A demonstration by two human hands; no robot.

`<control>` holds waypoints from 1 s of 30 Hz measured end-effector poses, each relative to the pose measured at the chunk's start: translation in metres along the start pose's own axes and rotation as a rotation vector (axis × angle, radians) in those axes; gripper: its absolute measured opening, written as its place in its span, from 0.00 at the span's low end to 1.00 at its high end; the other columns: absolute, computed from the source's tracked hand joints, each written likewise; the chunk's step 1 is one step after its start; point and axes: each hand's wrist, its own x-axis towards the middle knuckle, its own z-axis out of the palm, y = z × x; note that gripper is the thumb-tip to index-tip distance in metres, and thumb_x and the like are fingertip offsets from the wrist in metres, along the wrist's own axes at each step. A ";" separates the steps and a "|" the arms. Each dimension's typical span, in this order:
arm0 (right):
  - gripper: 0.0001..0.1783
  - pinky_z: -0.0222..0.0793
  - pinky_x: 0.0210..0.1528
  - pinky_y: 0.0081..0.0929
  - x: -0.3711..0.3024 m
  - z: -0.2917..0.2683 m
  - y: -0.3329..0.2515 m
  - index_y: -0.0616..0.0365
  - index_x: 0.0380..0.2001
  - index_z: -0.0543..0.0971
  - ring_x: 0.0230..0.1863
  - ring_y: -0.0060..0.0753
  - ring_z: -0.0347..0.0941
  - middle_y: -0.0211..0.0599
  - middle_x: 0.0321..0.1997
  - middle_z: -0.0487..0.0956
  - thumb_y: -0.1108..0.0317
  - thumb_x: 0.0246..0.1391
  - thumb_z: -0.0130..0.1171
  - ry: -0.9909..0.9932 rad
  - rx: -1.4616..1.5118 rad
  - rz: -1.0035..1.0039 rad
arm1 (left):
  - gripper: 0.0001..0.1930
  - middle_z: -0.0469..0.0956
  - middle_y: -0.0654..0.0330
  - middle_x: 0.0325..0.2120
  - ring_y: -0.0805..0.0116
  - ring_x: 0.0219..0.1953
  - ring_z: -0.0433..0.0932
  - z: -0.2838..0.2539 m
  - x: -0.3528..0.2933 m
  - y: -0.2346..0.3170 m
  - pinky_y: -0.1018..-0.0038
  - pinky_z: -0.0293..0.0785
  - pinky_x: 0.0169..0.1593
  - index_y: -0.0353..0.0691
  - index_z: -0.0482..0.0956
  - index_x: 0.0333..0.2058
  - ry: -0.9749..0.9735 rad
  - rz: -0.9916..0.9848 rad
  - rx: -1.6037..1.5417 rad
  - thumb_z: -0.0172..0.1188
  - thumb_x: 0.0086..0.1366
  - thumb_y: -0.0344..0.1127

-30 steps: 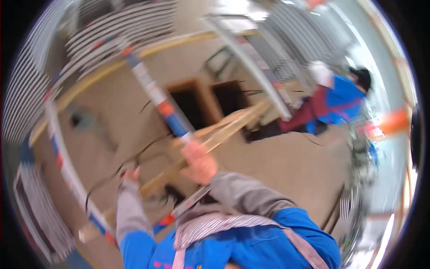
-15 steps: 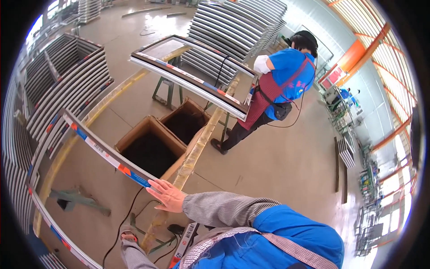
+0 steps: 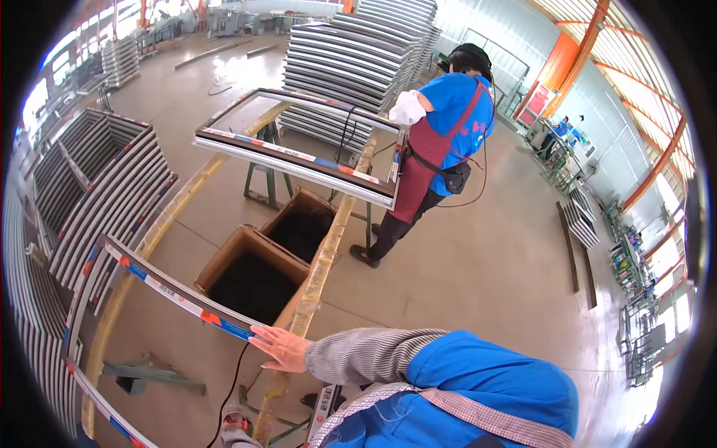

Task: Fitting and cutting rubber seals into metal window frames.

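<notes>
My right hand point(image 3: 281, 349) lies with outstretched, parted fingers against the right end of the far bar of a window-type frame point(image 3: 168, 290). That frame is pale metal with a dark strip and blue, white and orange tape. It rests over long beams, with its left side bending toward the lower edge. My left hand point(image 3: 237, 420) shows low in the picture, small and partly cut off by my sleeve; its fingers are unclear. Close to my body is a light bar with a white label point(image 3: 325, 407). A black cable point(image 3: 230, 384) hangs between the frame and my left hand.
Two open cardboard boxes point(image 3: 250, 272) with dark contents stand between wrapped beams point(image 3: 321, 272). Beyond, a second frame point(image 3: 299, 153) lies across the beams beside a co-worker point(image 3: 448, 127). Stacked frames rise at left point(image 3: 112, 198) and back point(image 3: 351, 71). A green trestle leg point(image 3: 157, 373) stands below.
The whole view has shifted, so most things sit lower in the picture. My right hand stays on the frame's bar. Less of my left hand shows at the lower edge.
</notes>
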 end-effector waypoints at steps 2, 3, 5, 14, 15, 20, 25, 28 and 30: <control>0.37 0.45 0.61 0.35 -0.002 0.001 0.006 0.63 0.55 0.55 0.61 0.48 0.47 0.53 0.60 0.50 0.53 0.47 0.52 0.029 -0.008 -0.022 | 0.30 0.69 0.54 0.47 0.65 0.51 0.67 0.011 0.017 -0.006 0.75 0.66 0.51 0.50 0.64 0.52 -0.044 0.006 0.233 0.59 0.50 0.49; 0.37 0.45 0.61 0.36 -0.005 0.014 0.018 0.63 0.55 0.54 0.61 0.49 0.47 0.53 0.60 0.51 0.53 0.47 0.52 0.022 -0.030 0.007 | 0.30 0.69 0.54 0.47 0.65 0.51 0.67 0.025 0.055 -0.005 0.75 0.66 0.51 0.50 0.64 0.52 -0.044 0.018 0.231 0.59 0.50 0.49; 0.38 0.44 0.61 0.38 -0.004 0.018 0.018 0.64 0.55 0.53 0.61 0.51 0.48 0.54 0.59 0.51 0.53 0.47 0.52 0.061 -0.011 -0.022 | 0.22 0.73 0.52 0.39 0.62 0.44 0.71 0.084 0.121 -0.022 0.70 0.68 0.46 0.45 0.69 0.45 0.046 -0.065 -0.458 0.57 0.49 0.41; 0.36 0.44 0.61 0.37 -0.008 0.001 0.014 0.62 0.54 0.56 0.61 0.48 0.47 0.52 0.59 0.51 0.53 0.47 0.53 0.123 0.080 -0.207 | 0.22 0.75 0.49 0.36 0.59 0.41 0.74 0.038 -0.042 -0.005 0.69 0.68 0.45 0.37 0.69 0.43 0.490 -0.470 -0.916 0.57 0.44 0.29; 0.35 0.45 0.61 0.38 -0.010 0.001 0.013 0.61 0.54 0.56 0.60 0.48 0.47 0.51 0.59 0.52 0.53 0.47 0.53 0.118 0.108 -0.169 | 0.22 0.75 0.50 0.36 0.59 0.41 0.74 0.042 -0.055 0.001 0.70 0.68 0.45 0.37 0.68 0.44 0.764 -0.396 -1.130 0.55 0.45 0.27; 0.34 0.44 0.61 0.38 -0.011 -0.008 0.016 0.61 0.53 0.58 0.60 0.49 0.47 0.50 0.58 0.53 0.52 0.47 0.52 0.024 0.271 -0.075 | 0.24 0.73 0.53 0.36 0.59 0.38 0.74 0.012 -0.105 0.062 0.71 0.68 0.44 0.38 0.66 0.46 1.364 -0.156 -1.378 0.51 0.46 0.22; 0.32 0.61 0.48 0.29 -0.042 -0.014 0.014 0.60 0.52 0.59 0.43 0.35 0.67 0.49 0.48 0.65 0.50 0.50 0.51 -0.242 1.243 0.200 | 0.24 0.73 0.52 0.37 0.58 0.39 0.74 -0.068 -0.137 0.182 0.69 0.69 0.43 0.40 0.68 0.45 1.249 -0.157 -1.255 0.52 0.45 0.24; 0.28 0.64 0.43 0.26 -0.055 -0.070 0.033 0.58 0.48 0.62 0.42 0.26 0.67 0.41 0.43 0.69 0.50 0.50 0.52 -0.516 1.594 0.418 | 0.23 0.73 0.53 0.37 0.54 0.39 0.73 -0.107 -0.150 0.246 0.66 0.69 0.42 0.41 0.68 0.46 1.187 -0.132 -1.053 0.53 0.47 0.28; 0.17 0.66 0.34 0.22 -0.061 -0.093 0.051 0.56 0.36 0.70 0.31 0.23 0.70 0.30 0.30 0.74 0.53 0.52 0.51 -0.500 1.731 0.602 | 0.23 0.73 0.53 0.38 0.55 0.38 0.73 -0.127 -0.152 0.275 0.66 0.70 0.40 0.41 0.67 0.46 1.199 -0.081 -0.909 0.53 0.47 0.29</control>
